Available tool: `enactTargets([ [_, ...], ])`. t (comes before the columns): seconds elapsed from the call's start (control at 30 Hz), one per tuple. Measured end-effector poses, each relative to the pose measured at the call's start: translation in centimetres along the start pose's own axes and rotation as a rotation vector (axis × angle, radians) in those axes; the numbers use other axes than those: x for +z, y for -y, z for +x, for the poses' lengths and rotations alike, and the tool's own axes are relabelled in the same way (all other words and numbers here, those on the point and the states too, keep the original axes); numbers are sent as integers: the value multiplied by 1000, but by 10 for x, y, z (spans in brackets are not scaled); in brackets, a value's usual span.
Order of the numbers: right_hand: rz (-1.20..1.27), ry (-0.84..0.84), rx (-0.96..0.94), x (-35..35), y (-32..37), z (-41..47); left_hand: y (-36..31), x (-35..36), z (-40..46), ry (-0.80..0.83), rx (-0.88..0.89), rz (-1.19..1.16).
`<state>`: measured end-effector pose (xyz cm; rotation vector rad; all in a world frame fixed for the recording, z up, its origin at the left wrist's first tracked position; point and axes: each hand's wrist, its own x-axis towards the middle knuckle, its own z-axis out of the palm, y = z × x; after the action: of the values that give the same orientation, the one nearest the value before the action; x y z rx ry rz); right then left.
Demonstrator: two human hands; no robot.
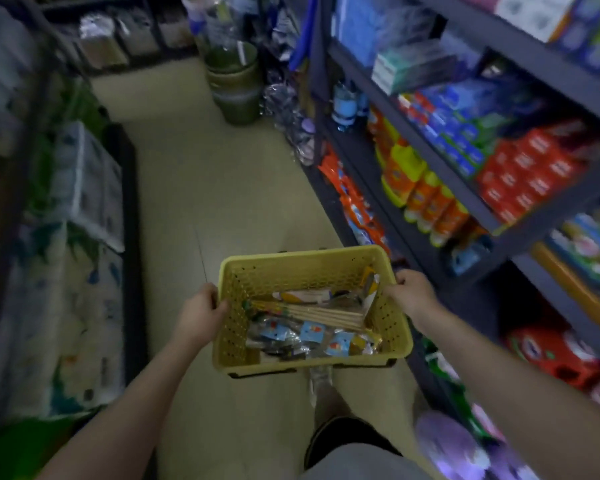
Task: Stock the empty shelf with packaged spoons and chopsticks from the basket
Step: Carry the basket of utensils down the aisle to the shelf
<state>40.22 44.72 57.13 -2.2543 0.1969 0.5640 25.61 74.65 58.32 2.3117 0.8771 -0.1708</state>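
Shop aisle, stocked shelves (pixel 465 188) | left hand (pixel 198 315), right hand (pixel 413 292): fingers clasp yellow basket (pixel 291 268) rims | chopsticks (pixel 326 315), packets inside

I stand in a dim aisle on a beige floor (pixel 222 188); dark shelving (pixel 440 157) of bright boxes at three o'clock, pale wrapped packs (pixel 84 209) at nine.
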Motion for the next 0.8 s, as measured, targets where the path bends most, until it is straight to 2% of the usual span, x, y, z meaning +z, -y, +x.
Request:
enactTargets([
  [0.2,-116,131,-69,21,136,143,-31,-47,149,-8,-117,-20],
  [0.4,-160,161,-121,63,279,269,-37,-104,302,-49,-196,50],
  [0.63,-63,215,-55,126,432,418,-53,-189,512,-41,-187,43],
  [0.8,5,186,-36,157,553,522,-87,-261,665,-37,-143,-13],
])
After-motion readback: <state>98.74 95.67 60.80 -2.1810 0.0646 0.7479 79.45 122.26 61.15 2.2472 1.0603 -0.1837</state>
